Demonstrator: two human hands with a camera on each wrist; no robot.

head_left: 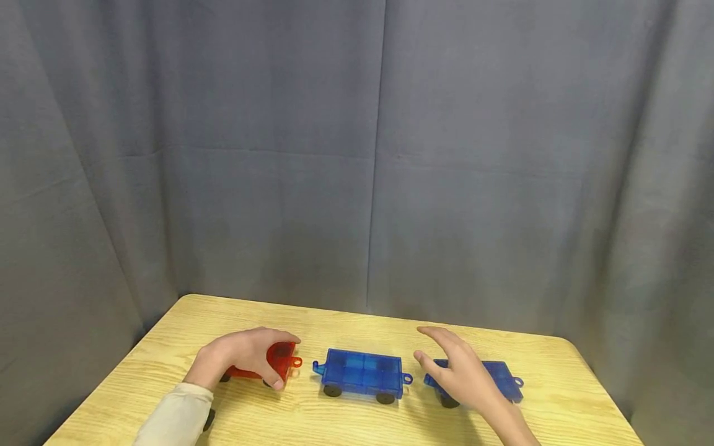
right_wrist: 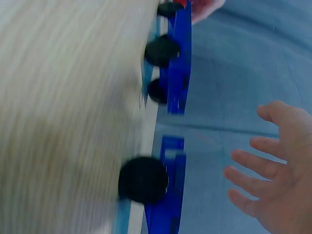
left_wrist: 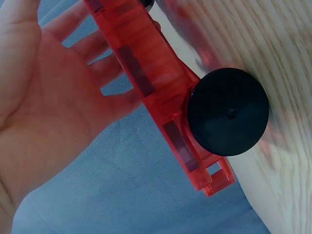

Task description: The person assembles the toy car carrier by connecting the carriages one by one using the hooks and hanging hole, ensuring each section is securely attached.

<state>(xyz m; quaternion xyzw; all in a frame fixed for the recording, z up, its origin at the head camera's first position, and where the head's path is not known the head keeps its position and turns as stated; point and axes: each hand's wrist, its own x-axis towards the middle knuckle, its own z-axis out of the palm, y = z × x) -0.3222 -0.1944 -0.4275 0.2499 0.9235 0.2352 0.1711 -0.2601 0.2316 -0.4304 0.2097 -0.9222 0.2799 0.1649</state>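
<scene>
The left hand (head_left: 251, 352) arches over the red car (head_left: 281, 356), thumb at the near side, fingers at the far side; whether it pinches the car or only spans it, I cannot tell. The right hand (head_left: 460, 375) is spread, fingers apart and holding nothing, by the right blue car (head_left: 502, 378); the right wrist view shows space between its fingertips and that car.

The step in hand looks like steadying or shifting the cars, so a light hold on the long sides should serve best. On the left, set thumb and fingertips on the body, clear of the black wheel (left_wrist: 229, 112) and of the ring (head_left: 301, 362) at the right end. On the right, close in from opposite sides at once, low down, to avoid tipping the car.

The middle blue car (head_left: 362, 370) stands between the hands, touching neither. Its hook (head_left: 318, 369) points at the red car's ring across a gap. Any push should run slowly along this row of 3, since the cars probably roll easily.

The sleeve (head_left: 174, 418) partly hides a dark round thing (head_left: 209, 420) by the table (head_left: 334, 427); lift the cuff clear of it. A grey curtain (head_left: 279, 155) hangs behind.
</scene>
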